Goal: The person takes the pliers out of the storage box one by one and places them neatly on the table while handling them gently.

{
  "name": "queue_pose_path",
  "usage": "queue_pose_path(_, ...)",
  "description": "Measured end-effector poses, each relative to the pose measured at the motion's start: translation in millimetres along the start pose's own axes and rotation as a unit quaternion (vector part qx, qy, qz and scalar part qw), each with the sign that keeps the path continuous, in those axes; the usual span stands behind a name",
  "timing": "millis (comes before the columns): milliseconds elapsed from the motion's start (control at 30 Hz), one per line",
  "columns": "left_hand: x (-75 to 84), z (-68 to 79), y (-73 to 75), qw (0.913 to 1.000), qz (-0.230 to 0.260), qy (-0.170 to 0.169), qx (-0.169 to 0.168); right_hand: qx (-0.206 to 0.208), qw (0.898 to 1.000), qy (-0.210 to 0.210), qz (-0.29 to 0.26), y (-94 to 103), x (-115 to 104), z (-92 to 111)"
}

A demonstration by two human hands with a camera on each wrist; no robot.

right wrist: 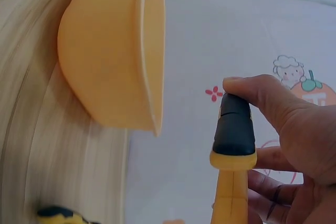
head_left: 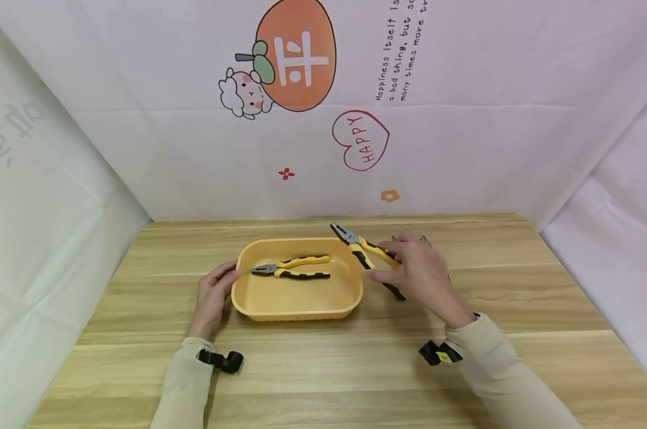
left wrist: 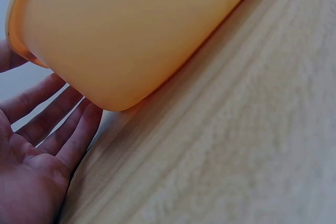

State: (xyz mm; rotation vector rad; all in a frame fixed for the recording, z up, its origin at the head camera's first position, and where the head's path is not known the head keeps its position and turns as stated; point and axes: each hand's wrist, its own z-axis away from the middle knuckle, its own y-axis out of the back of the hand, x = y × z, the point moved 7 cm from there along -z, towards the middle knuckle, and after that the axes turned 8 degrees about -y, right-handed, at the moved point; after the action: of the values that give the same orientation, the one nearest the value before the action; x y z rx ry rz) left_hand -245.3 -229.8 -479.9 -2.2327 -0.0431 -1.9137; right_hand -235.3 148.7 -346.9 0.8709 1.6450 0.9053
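My right hand grips a pair of combination pliers by its yellow and black handles, above the right end of a yellow plastic basket. The pliers' head points up and left. In the right wrist view, the thumb presses on the black end of one handle. Another pair of pliers lies inside the basket, its head to the left. With fairly straight, spread fingers, my left hand touches the basket's left end; the wrist view shows fingertips against its outer wall.
More pliers lie on the wooden table beneath and beside my right hand, mostly hidden by it; one black handle end shows. A white printed cloth hangs behind the table's far edge.
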Motion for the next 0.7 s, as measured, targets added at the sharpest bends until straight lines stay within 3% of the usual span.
queue_pose_path(200,-0.2,0.0,-0.4,1.0000,-0.001,-0.001,-0.003,-0.002,0.999,-0.032,0.000,4.5,19,0)
queue_pose_path(700,1.1,0.4,-0.8,1.0000,0.001,0.003,0.001,0.032,0.997,-0.067,0.003,17.8,55,4)
